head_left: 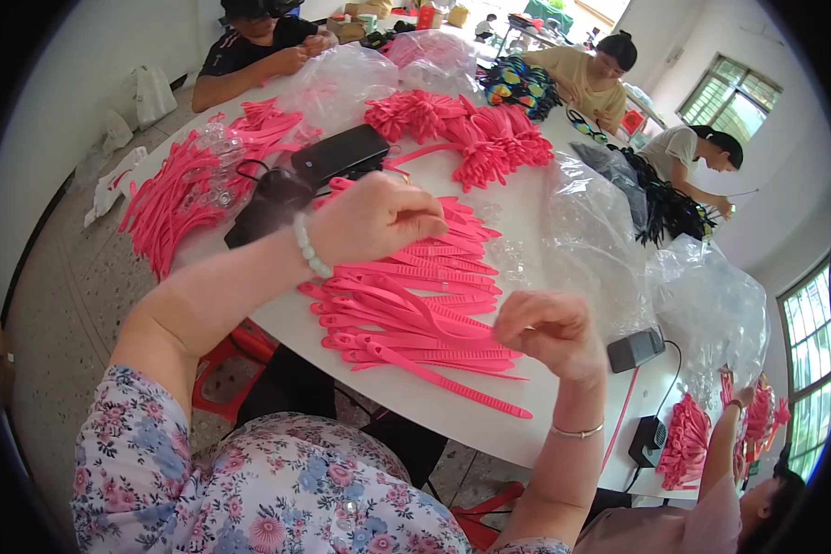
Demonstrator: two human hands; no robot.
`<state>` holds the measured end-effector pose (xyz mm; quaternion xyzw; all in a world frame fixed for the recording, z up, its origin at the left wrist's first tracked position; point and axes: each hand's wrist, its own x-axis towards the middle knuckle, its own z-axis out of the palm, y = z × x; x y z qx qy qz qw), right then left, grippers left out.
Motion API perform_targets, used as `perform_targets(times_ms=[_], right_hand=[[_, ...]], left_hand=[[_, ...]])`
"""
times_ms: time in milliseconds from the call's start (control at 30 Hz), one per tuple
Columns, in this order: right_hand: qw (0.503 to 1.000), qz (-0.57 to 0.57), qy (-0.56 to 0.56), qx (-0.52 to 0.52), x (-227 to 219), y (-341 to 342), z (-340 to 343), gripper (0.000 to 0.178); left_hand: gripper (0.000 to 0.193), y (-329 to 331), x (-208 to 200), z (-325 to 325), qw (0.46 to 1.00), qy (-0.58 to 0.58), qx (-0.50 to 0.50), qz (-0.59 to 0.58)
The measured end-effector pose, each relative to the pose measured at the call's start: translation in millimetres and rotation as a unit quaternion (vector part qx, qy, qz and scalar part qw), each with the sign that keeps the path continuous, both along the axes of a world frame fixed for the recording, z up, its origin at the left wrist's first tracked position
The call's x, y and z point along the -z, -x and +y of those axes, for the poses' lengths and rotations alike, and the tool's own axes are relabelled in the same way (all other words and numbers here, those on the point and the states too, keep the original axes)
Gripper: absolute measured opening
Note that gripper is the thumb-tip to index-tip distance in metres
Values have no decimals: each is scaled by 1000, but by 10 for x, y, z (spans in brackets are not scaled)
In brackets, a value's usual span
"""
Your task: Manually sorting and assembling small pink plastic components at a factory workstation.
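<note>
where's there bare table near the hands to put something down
Bare white table shows along the near edge, between the pile of pink straps and the rim below the right hand. A smaller patch lies left of the pile, under the left hand. Beyond that it is crowded: black devices, strap heaps, clear bags.

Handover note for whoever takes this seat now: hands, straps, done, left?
Left hand: closed, knuckles up, over the pile of flat pink rubber straps on the white round table; what it grips is hidden.
Right hand: fingers pinched at the pile's right edge, contents unclear.
Done: cannot tell.
Left: that loose pile; more pink straps far left, beside a black case.
</note>
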<state>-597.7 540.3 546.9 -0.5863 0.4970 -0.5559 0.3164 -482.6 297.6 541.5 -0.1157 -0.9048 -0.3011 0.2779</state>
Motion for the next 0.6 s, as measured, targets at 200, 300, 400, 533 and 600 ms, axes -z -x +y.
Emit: perform_targets(times_ms=[200, 300, 400, 533, 600], right_hand=[[952, 177, -19, 248, 153, -106, -207, 12], [940, 171, -27, 295, 170, 27, -158, 12], [943, 160, -37, 289, 219, 220, -63, 12], [962, 119, -112, 219, 172, 290, 14, 12], [966, 100, -131, 198, 123, 323, 74, 12]], left_hand=[[22, 196, 290, 517, 937, -306, 126, -107], [19, 339, 411, 558, 929, -327, 77, -154], [20, 366, 382, 665, 873, -413, 79, -247], [18, 391, 512, 704, 872, -411, 166, -208], [15, 377, 585, 683, 880, -398, 173, -195]])
